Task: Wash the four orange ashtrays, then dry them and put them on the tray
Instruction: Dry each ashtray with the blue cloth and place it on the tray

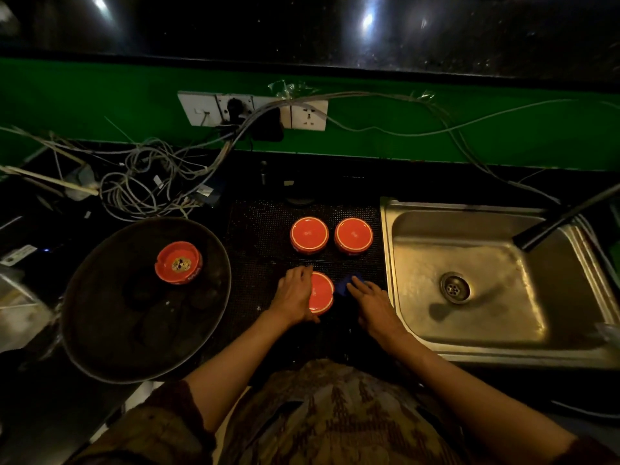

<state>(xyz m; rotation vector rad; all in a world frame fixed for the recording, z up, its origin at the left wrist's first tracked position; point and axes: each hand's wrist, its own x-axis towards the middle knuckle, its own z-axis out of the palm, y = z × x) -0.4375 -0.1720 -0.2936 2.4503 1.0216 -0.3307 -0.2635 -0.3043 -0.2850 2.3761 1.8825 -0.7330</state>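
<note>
Fingers (303, 273) wrap round glossy orange ashtray (321, 293).

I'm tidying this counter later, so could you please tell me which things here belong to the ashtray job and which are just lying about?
Belongs to the job:
- ashtray on the tray
- round tray
- two upturned ashtrays on the mat
- ashtray under the left hand
- blue cloth by the right hand
- sink

Just lying about:
- tangled cables
- wall sockets

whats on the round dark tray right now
One orange ashtray, upright with a printed emblem in its bowl, sits on the round dark metal tray. The rest of the tray shows only dark smudges; the dim light hides any detail.
</note>
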